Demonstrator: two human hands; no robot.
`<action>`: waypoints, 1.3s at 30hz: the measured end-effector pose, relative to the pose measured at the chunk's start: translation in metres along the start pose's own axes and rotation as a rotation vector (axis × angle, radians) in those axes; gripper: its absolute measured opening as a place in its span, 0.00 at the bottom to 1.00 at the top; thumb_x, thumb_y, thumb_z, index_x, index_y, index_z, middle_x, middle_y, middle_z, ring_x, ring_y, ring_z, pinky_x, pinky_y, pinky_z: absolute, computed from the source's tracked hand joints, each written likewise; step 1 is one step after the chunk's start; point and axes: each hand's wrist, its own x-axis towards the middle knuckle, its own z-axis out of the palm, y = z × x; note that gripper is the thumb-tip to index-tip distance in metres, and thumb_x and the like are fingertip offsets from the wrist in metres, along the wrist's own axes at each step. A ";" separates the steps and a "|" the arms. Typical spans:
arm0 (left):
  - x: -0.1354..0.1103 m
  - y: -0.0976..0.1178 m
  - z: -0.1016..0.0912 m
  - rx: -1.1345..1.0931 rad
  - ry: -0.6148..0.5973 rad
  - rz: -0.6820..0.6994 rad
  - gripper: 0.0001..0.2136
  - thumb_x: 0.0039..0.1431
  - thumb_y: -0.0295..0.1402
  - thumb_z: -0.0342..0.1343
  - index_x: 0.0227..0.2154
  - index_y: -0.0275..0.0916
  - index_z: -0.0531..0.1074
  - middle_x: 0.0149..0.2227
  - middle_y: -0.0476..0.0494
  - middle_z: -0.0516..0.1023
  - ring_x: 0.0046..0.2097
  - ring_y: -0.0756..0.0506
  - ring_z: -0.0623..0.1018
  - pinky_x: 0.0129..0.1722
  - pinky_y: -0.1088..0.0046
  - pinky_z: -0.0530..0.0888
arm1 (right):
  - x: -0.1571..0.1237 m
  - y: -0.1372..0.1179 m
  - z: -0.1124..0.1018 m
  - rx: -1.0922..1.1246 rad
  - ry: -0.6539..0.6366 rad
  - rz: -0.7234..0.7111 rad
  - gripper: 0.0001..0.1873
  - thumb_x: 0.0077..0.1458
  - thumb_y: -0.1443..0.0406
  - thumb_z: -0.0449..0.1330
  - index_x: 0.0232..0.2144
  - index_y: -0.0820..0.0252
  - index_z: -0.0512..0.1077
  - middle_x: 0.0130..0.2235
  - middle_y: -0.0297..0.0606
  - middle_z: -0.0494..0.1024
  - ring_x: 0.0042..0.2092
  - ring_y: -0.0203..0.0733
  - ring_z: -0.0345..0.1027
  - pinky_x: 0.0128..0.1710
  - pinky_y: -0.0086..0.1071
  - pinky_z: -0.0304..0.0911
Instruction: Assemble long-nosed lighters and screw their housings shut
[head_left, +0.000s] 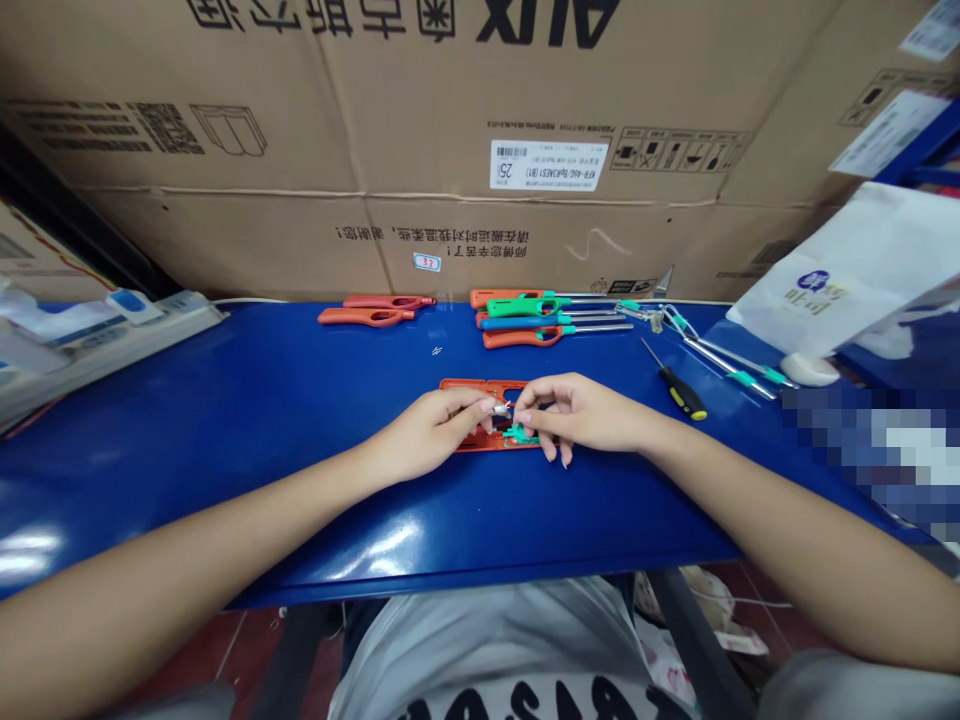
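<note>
In the middle of the blue table lie orange lighter casing halves (469, 384), opened side by side, partly covered by my fingers. Between the thumb and fingers of my left hand (427, 432) is a small whitish part (500, 409), too small to name surely. My right hand (585, 410) faces it from the other side, its thumb and index finger pinched together near a thin wire-like end; what they grip is hard to make out. Below the fingertips, a green plastic piece (519, 435) rests in the nearer casing half.
Assembled long-nosed lighters (517, 338) lie behind my hands, with orange casings (367, 317) to their left. Metal tubes with green ends (731, 365) and a screwdriver (679, 392) are at right. A large cardboard box (285, 200) walls off the back; a white bag (847, 270) stands at right.
</note>
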 end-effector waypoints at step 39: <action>0.000 0.000 0.007 -0.232 0.037 -0.062 0.16 0.64 0.40 0.57 0.46 0.34 0.77 0.47 0.37 0.81 0.49 0.41 0.80 0.53 0.61 0.74 | -0.003 -0.002 -0.001 0.054 0.037 0.028 0.18 0.54 0.55 0.68 0.37 0.64 0.72 0.24 0.30 0.76 0.23 0.34 0.74 0.24 0.28 0.76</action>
